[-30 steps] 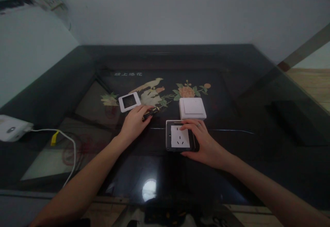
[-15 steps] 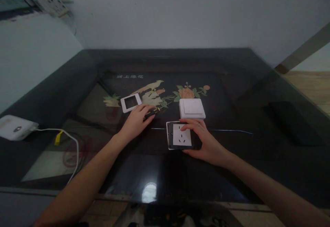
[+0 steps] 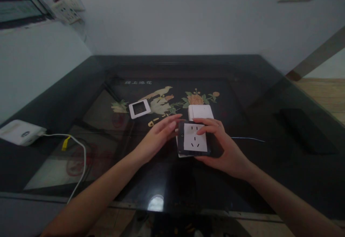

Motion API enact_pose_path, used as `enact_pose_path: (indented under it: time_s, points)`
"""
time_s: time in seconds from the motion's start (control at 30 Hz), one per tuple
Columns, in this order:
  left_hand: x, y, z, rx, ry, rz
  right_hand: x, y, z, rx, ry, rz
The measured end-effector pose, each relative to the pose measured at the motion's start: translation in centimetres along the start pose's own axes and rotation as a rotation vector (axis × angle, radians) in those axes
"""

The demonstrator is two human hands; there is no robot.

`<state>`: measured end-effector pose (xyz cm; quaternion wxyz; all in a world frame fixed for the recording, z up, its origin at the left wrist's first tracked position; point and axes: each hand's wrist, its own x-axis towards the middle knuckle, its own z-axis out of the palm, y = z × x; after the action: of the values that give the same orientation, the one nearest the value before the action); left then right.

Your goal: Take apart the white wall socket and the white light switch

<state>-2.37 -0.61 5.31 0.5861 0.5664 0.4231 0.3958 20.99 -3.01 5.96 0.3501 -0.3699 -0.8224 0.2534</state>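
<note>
1. The right hand [image 3: 226,150] grips a socket module [image 3: 194,140] by its dark frame, thumb across the white face, steadying it just above the tabletop [image 3: 269,165].
2. The left hand [image 3: 157,138] reaches its open, empty fingers to the module's left edge.
3. Counted beyond: one white switch plate [image 3: 201,112], one loose white frame [image 3: 139,108], one white box [image 3: 20,133] with one cable [image 3: 78,165].

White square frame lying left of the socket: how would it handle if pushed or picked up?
The white frame lies flat on the glossy glass tabletop, so it would probably slide, not tip. It is a thin open ring, so likely light and somewhat flexible. Flush to the glass, it may be hard to pinch.
</note>
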Motion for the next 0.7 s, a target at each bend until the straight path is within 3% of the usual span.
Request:
enact_pose_path:
  time_s: [0.13, 0.3, 0.7]
  points:
    - [-1.1, -0.4, 2.4, -0.31, -0.121, -0.22, -0.2, -0.7, 0.4, -0.026, 0.024, -0.049]
    - [-1.7, -1.3, 2.7, -0.536, -0.116, -0.382, -0.7, -0.4, 1.3, -0.04, -0.024, -0.1]
    - [-2.5, -0.9, 3.0, -0.644, -0.033, -0.441, -1.4, 0.2, 2.1, 0.007, 0.024, -0.133]
